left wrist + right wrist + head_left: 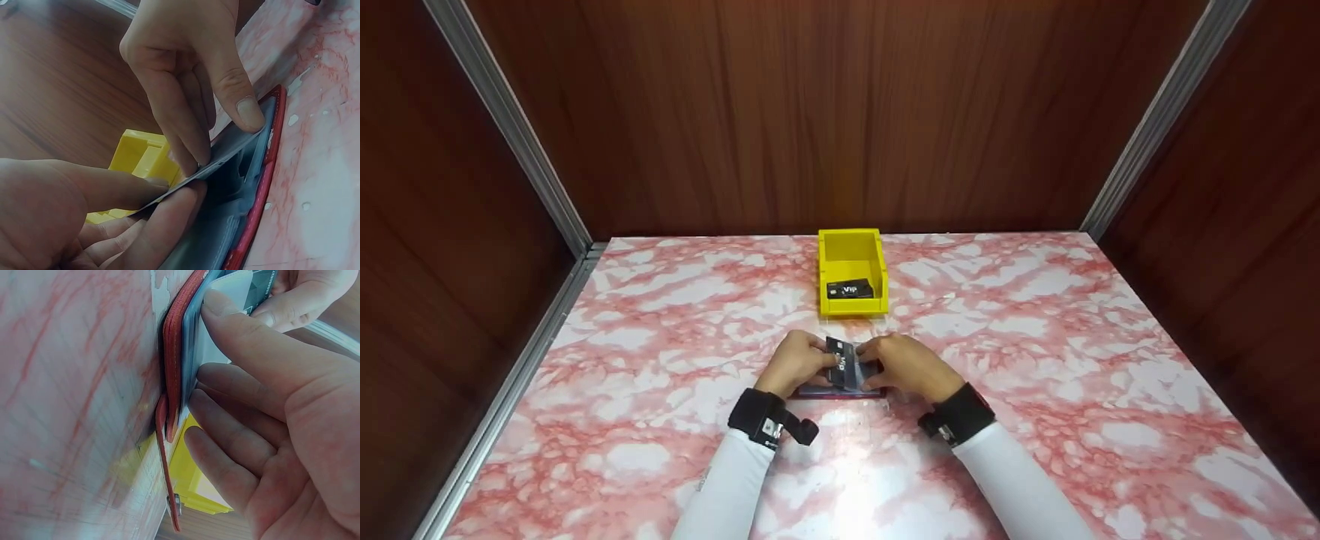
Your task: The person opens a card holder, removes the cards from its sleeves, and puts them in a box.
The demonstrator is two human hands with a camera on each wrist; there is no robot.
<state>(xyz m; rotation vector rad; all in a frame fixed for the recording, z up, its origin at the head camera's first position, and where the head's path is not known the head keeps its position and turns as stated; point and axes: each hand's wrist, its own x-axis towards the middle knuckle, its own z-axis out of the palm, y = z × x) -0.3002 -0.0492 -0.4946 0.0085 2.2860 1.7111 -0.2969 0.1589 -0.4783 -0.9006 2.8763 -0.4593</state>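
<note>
A red card holder (pixel 175 349) with clear plastic sleeves (pixel 211 233) lies opened on the table under both hands. My left hand (pixel 799 361) pinches a black card (pixel 837 361) marked "Vip" between thumb and fingers. The card is tilted up, its edge against a clear sleeve (pixel 235 286). With thumb and fingertips, my right hand (pixel 913 365) grips that sleeve from the other side. How far the card reaches into the sleeve I cannot tell. Just beyond the hands, a yellow bin (pixel 883 277) holds black cards (pixel 849 289), the top one also reading "Vip".
The red-and-white marbled table (pixel 660 420) spreads to both sides. Brown wood-grain panels (pixel 780 112) with metal edge rails (pixel 510 105) stand at the back and sides. A red strap (pixel 164 461) with a metal snap hangs off the card holder.
</note>
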